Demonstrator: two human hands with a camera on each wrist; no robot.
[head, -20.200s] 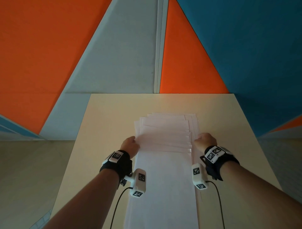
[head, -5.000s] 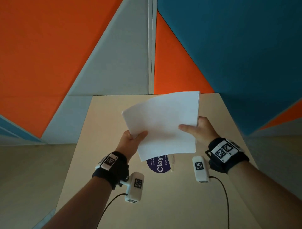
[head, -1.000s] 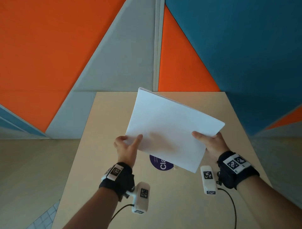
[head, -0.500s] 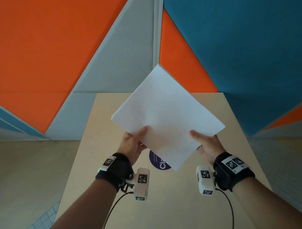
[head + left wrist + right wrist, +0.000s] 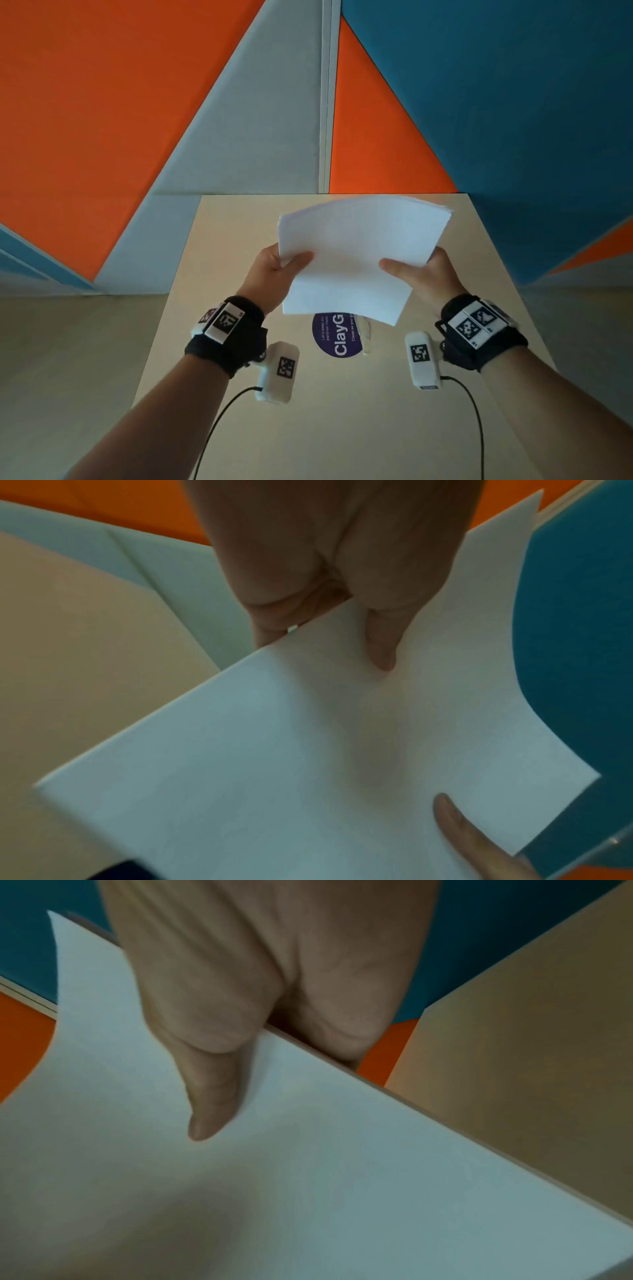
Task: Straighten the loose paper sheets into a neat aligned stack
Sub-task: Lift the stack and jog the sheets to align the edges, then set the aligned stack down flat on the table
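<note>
A stack of white paper sheets (image 5: 356, 253) hangs in the air above the beige table (image 5: 342, 411), held by both hands. My left hand (image 5: 274, 270) pinches its left edge, thumb on top, fingers hidden beneath. My right hand (image 5: 421, 274) pinches the right edge the same way. The far edge bows upward and its sheets fan slightly at the right corner. In the left wrist view the left hand's thumb (image 5: 382, 645) lies on the paper (image 5: 308, 750). The right wrist view shows the right hand's thumb (image 5: 212, 1104) on the sheet (image 5: 342, 1177).
A round purple "ClayG" sticker (image 5: 337, 337) lies on the table just under the stack's near edge, with a small clear item (image 5: 366, 334) beside it. Orange, grey and blue wall panels (image 5: 239, 120) stand behind the table's far edge.
The stack has turned from a diamond tilt, corner pointing up, to lying nearly square with its long edge across. It has come down lower over the table; both hands keep their hold.
</note>
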